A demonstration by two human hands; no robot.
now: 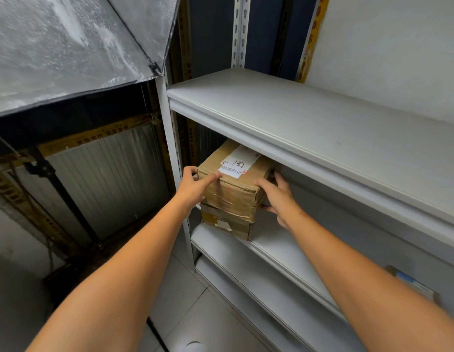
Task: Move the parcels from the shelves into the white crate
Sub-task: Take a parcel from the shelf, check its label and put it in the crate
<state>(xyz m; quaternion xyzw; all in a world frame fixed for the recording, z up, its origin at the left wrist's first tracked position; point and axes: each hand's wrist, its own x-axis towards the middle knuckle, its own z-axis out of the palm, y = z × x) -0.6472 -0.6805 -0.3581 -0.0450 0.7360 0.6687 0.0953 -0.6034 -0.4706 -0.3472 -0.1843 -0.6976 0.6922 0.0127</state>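
Note:
Two brown cardboard parcels are stacked at the left end of the middle shelf. The upper parcel is taped and carries a white label on top. The lower parcel is flatter. My left hand grips the upper parcel's left side, thumb on its top edge. My right hand presses against its right side, fingers reaching back along it. The white crate is not in view.
The top shelf overhangs the parcels closely. A white upright post stands just left of my left hand. A light stand with a silver softbox fills the left. A small box lies on a lower shelf at right.

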